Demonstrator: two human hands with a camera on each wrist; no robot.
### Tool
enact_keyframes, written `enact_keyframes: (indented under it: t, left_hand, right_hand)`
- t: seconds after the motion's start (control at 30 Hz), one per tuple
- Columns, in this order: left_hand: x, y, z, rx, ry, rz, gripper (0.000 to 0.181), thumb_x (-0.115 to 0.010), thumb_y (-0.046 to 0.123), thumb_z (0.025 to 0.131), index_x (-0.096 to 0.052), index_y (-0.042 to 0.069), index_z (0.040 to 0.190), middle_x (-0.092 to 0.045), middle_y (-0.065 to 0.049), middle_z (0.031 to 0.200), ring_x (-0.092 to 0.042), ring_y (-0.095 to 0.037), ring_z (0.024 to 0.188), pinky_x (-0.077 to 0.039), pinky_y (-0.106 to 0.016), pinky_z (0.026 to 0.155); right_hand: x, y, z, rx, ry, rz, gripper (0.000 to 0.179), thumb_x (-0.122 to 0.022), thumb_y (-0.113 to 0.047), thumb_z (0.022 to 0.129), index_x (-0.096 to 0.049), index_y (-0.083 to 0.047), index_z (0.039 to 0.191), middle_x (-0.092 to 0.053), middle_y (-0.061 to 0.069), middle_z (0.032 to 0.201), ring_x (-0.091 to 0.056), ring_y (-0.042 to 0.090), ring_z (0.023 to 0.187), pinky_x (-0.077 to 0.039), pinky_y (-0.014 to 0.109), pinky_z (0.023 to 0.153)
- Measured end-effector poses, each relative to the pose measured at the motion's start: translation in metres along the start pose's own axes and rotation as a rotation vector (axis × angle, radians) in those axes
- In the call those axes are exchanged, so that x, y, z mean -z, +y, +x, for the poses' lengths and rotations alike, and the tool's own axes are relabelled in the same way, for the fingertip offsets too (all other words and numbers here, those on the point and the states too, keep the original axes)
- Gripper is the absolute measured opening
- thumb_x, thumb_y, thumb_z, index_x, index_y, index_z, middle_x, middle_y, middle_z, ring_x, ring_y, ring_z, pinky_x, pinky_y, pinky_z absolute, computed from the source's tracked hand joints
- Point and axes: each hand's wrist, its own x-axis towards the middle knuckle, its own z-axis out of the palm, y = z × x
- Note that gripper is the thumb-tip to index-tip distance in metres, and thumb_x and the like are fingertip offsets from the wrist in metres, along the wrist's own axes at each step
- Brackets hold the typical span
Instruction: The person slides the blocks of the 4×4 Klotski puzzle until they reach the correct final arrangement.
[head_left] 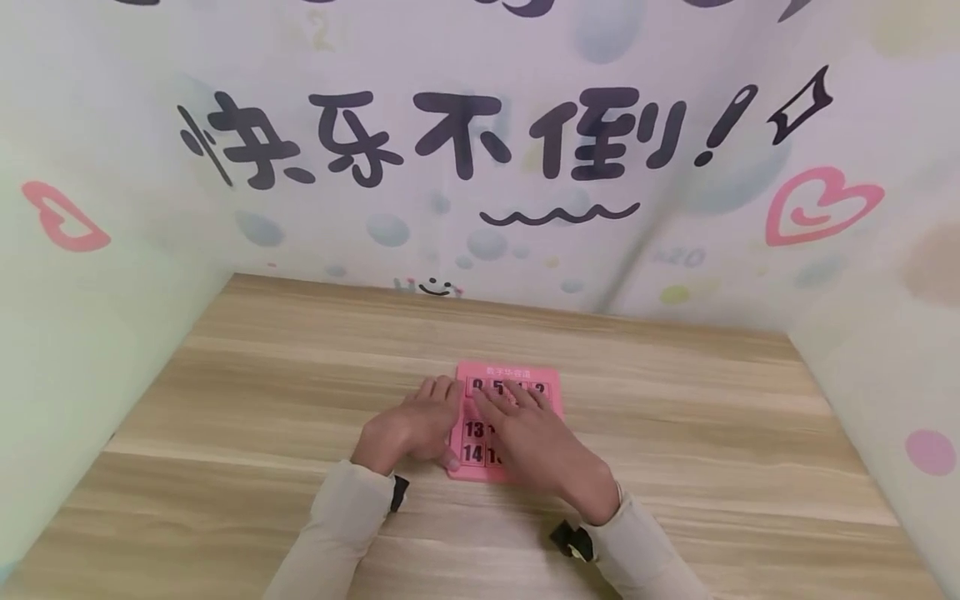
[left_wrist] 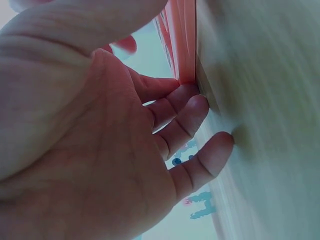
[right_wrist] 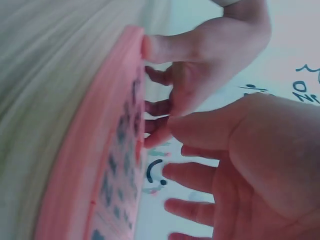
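A pink number slide puzzle (head_left: 506,477) lies flat on the wooden table, its black-numbered tiles partly hidden under the right hand. My left hand (head_left: 423,421) holds the puzzle along its left side. The left thumb presses the near left corner, as the right wrist view shows, while bent fingers (left_wrist: 175,97) meet the puzzle's side edge (left_wrist: 186,50). Over the tiles spreads my right hand (head_left: 536,437), fingers extended toward the top row. In the right wrist view the right hand's fingers (right_wrist: 192,177) hover close above the puzzle face (right_wrist: 117,170), nearly straight.
The wooden table (head_left: 300,358) runs back to a white printed wall (head_left: 450,242) with dark lettering. Side walls (head_left: 90,333) enclose it left and right. Dark straps (head_left: 573,542) show at both cuffs of the light sleeves.
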Motion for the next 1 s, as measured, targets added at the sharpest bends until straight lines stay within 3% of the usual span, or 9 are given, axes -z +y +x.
enact_keyframes:
  t: [0.1,0.37,0.63,1.0]
  left_hand:
    - [-0.001,0.0,0.001,0.004,-0.009,0.005,0.11,-0.083,0.035,0.075,-0.018,-0.004,0.155,-0.034,-0.017,0.15,-0.035,-0.027,0.128,-0.031,-0.042,0.118]
    - [-0.001,0.0,0.002,0.016,-0.007,0.007,0.11,-0.084,0.034,0.075,-0.019,-0.002,0.155,-0.034,-0.016,0.149,-0.034,-0.027,0.13,-0.031,-0.044,0.119]
    - [0.0,0.0,0.004,0.003,0.011,0.023,0.106,-0.083,0.035,0.076,-0.021,-0.001,0.154,-0.036,-0.015,0.144,-0.034,-0.027,0.125,-0.034,-0.044,0.116]
    - [-0.001,0.0,0.004,0.013,-0.007,0.016,0.108,-0.084,0.035,0.075,-0.021,-0.002,0.155,-0.034,-0.017,0.149,-0.033,-0.03,0.133,-0.03,-0.047,0.119]
  right_hand:
    - [-0.005,0.002,0.003,-0.026,-0.011,-0.03,0.054,-0.053,-0.024,0.102,-0.039,-0.013,0.153,-0.037,0.009,0.158,-0.026,0.036,0.149,-0.026,0.061,0.117]
    - [-0.011,0.005,0.013,-0.052,-0.046,-0.047,0.052,-0.048,-0.024,0.104,-0.037,-0.016,0.154,-0.033,0.005,0.16,-0.023,0.036,0.15,-0.025,0.061,0.118]
    - [-0.01,0.004,0.025,-0.056,-0.066,-0.132,0.049,-0.048,-0.02,0.103,-0.041,-0.02,0.152,-0.036,0.004,0.158,-0.023,0.04,0.149,-0.025,0.059,0.118]
    - [-0.014,0.002,0.027,-0.078,-0.081,-0.13,0.051,-0.049,-0.022,0.103,-0.041,-0.018,0.153,-0.036,0.005,0.159,-0.023,0.039,0.149,-0.025,0.059,0.118]
